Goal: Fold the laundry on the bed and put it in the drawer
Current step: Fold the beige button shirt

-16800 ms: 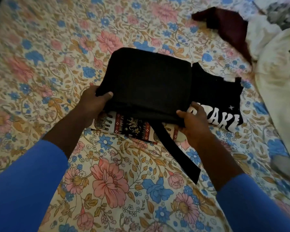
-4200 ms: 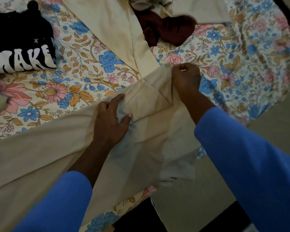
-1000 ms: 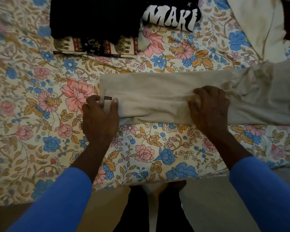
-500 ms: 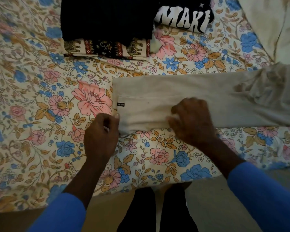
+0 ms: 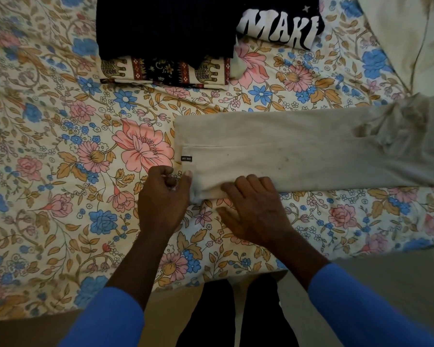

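The left hand [image 5: 163, 199] is curled at the near left corner of the tan pants [image 5: 298, 156], thumb touching; I cannot tell if it holds them. The right hand [image 5: 257, 211] lies flat on their near edge. The pants lie along the near edge of the bed [image 5: 60, 171].

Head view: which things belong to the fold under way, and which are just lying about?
In hand: beige garment, left hand, right hand.
Lying about: black folded garment, elephant-print cloth, lettered black shirt, cream cloth.
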`<state>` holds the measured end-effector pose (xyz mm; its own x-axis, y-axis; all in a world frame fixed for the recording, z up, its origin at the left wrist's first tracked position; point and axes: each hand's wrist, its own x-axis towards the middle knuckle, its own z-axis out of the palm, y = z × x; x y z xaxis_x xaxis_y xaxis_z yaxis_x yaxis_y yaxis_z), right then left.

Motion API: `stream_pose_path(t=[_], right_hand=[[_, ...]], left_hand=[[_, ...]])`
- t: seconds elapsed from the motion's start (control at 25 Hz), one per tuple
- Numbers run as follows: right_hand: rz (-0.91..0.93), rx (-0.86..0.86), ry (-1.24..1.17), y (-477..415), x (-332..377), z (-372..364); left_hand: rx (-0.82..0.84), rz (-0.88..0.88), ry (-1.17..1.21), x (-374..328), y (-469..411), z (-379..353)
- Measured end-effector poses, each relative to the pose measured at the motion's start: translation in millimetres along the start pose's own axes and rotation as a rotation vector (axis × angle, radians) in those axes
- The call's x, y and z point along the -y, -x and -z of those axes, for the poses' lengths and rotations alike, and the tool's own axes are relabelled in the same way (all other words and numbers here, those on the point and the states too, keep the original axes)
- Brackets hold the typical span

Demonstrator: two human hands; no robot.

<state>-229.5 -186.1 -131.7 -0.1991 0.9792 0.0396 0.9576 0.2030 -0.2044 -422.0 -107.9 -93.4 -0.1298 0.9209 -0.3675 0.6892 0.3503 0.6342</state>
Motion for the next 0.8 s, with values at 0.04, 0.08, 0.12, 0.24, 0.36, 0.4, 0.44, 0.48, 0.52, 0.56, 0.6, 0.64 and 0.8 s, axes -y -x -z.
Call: stream_pose_path(t=[0.04, 0.08, 0.12, 0.24, 0.36, 0.4, 0.44, 0.48, 0.52, 0.56, 0.6, 0.64, 0.8], right_hand=[[0.026, 0.001, 0.033, -4.1, 12.9, -3.9], [0.048, -0.017, 0.048, -9.8, 25.6, -9.1], [0.056, -0.052, 0.059, -17.3, 37.5, -13.6], [-0.033, -0.177, 0.025, -41.3, 65.3, -20.3], [-0.12, -0.175, -0.17, -46.5, 80.1, -21.0], [-0.135, -0.145, -0.202, -44.5, 79.8, -19.4], [-0.155, -0.106, -0.202, -40.9, 78.0, -18.5], [-0.17, -0.067, -0.18, -37.1, 75.1, -17.6], [-0.179, -0.031, -0.153, -33.8, 72.4, -17.9], [-0.178, 0.002, -0.135, -33.4, 71.9, -18.7], [-0.172, 0.016, -0.127, -35.6, 72.5, -19.7], [-0.159, 0.013, -0.121, -39.8, 74.6, -20.4], [-0.237, -0.142, -0.212, -56.4, 68.7, -16.4]], left_hand=[[-0.014, 0.025, 0.016, -7.0, -3.2, -3.3], [-0.031, 0.037, 0.027, -12.0, -8.8, -6.2], [-0.053, 0.036, 0.044, -15.8, -16.1, -8.4], [-0.075, 0.037, 0.094, -23.7, -40.1, -10.6], [-0.018, 0.051, 0.037, -23.5, -59.2, -13.2], [-0.005, 0.043, 0.025, -23.9, -63.5, -14.8], [-0.004, 0.029, 0.016, -24.7, -66.8, -16.3], [-0.006, 0.004, 0.012, -27.7, -69.7, -17.1], [-0.002, -0.013, -0.002, -31.9, -73.6, -18.5], [0.004, -0.021, -0.018, -36.3, -78.3, -18.3], [0.028, -0.005, -0.024, -41.2, -83.6, -18.0], [0.064, 0.021, -0.012, -44.5, -89.5, -17.7], [0.237, 0.125, 0.123, -67.9, -92.3, -8.1]])
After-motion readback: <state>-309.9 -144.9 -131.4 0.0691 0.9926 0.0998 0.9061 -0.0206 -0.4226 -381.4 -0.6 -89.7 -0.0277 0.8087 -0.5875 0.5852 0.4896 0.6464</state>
